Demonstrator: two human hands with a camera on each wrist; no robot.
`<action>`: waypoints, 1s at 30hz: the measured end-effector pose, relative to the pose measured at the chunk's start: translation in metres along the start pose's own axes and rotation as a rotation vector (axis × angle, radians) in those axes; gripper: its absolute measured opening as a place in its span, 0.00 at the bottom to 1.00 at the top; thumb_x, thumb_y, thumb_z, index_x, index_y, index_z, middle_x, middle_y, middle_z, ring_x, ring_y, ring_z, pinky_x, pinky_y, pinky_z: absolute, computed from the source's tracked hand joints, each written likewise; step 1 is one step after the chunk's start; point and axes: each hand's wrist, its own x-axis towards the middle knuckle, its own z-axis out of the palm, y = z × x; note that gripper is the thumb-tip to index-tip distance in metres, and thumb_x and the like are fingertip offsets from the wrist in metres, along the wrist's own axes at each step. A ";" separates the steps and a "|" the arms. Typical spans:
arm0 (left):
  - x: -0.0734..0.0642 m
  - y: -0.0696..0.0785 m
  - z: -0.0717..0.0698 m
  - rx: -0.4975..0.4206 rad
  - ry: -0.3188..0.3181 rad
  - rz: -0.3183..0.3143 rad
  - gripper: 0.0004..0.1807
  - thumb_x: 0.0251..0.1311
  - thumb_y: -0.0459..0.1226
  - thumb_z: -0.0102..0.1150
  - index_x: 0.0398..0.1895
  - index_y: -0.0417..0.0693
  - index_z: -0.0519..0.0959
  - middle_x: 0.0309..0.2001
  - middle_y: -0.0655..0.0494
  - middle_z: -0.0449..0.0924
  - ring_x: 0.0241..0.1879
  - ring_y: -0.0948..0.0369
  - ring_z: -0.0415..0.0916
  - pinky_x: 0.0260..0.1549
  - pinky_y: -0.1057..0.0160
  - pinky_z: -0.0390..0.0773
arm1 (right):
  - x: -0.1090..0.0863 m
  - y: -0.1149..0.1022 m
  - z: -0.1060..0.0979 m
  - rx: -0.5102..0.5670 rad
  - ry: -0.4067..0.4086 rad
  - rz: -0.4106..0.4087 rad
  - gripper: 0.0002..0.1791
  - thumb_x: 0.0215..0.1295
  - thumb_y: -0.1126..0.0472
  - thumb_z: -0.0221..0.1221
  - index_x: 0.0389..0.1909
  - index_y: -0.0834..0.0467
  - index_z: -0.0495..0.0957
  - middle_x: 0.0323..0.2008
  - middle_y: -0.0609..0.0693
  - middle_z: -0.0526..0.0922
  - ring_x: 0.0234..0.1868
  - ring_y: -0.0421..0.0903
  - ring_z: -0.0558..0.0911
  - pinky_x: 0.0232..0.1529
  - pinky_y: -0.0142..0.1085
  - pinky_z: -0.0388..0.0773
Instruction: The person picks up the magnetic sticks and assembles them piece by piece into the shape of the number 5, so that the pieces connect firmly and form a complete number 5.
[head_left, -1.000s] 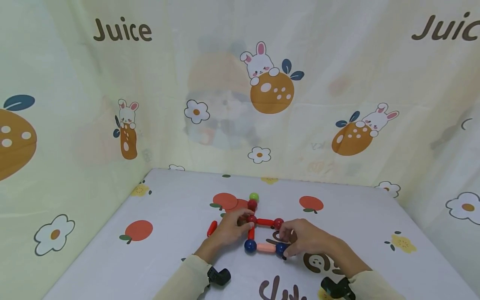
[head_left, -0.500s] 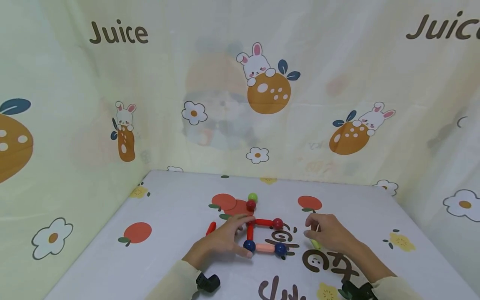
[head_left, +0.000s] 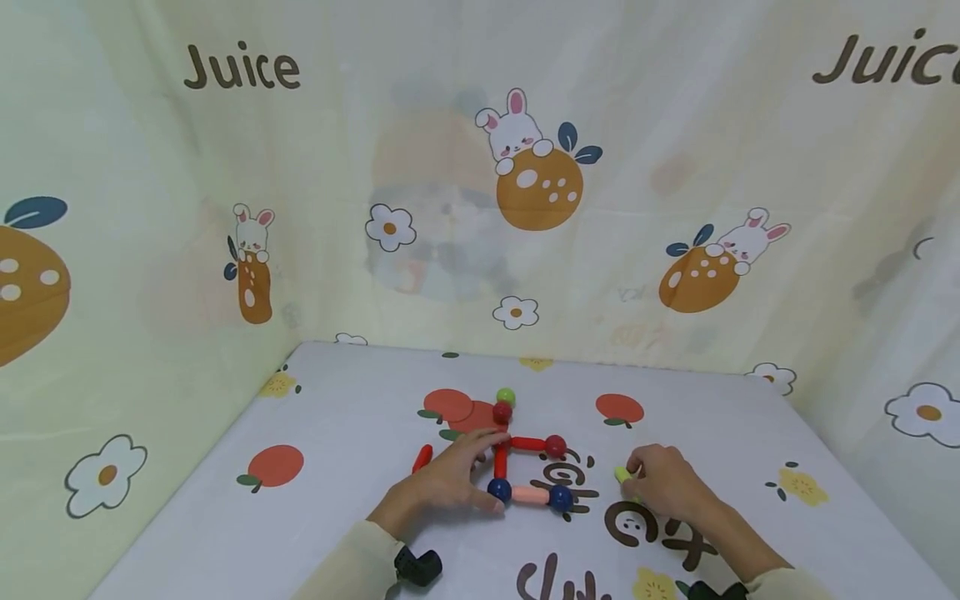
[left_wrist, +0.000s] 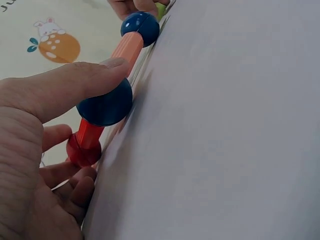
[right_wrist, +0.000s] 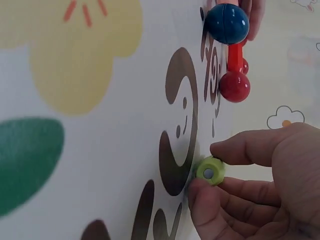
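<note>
Patterned backdrop (head_left: 337,150), pale tabletop (head_left: 360,400): green rod (right_wrist: 212,168) in hand

Lower right of centre, head view: right hand (head_left: 663,483) pinches rod, thumb against fingers. Likely light, stiff, smooth; best held by its sides, ends free. Left hand (head_left: 446,479) spread wide, thumb on blue ball (left_wrist: 106,102), fingers at red ball (left_wrist: 84,150), covering the ball-and-rod frame's (head_left: 530,495) left side. Red rod (head_left: 422,456) left of it, partly hidden.

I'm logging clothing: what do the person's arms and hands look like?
Cream left sleeve and matching right sleeve, each with a chunky black device alongside. The left hand and right hand are bare; no gloves or rings show.
</note>
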 end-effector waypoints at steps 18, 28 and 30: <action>0.005 0.003 -0.001 0.006 0.004 -0.017 0.54 0.48 0.48 0.79 0.79 0.64 0.59 0.79 0.59 0.53 0.68 0.55 0.65 0.61 0.51 0.75 | -0.025 -0.040 0.015 0.319 -0.056 0.077 0.09 0.54 0.66 0.67 0.36 0.64 0.82 0.23 0.53 0.79 0.17 0.48 0.81 0.22 0.38 0.80; 0.005 0.002 -0.001 0.020 0.027 -0.005 0.55 0.49 0.48 0.78 0.80 0.62 0.58 0.79 0.60 0.54 0.71 0.56 0.62 0.63 0.49 0.73 | -0.035 -0.057 0.024 0.461 -0.200 0.012 0.18 0.59 0.63 0.69 0.47 0.67 0.79 0.26 0.53 0.83 0.21 0.50 0.85 0.27 0.39 0.83; 0.005 0.002 -0.001 0.020 0.028 -0.007 0.54 0.50 0.48 0.78 0.80 0.63 0.58 0.79 0.60 0.54 0.70 0.56 0.63 0.62 0.50 0.74 | -0.036 -0.060 0.026 0.484 -0.217 0.007 0.19 0.60 0.63 0.68 0.49 0.66 0.77 0.26 0.54 0.84 0.22 0.51 0.85 0.27 0.40 0.83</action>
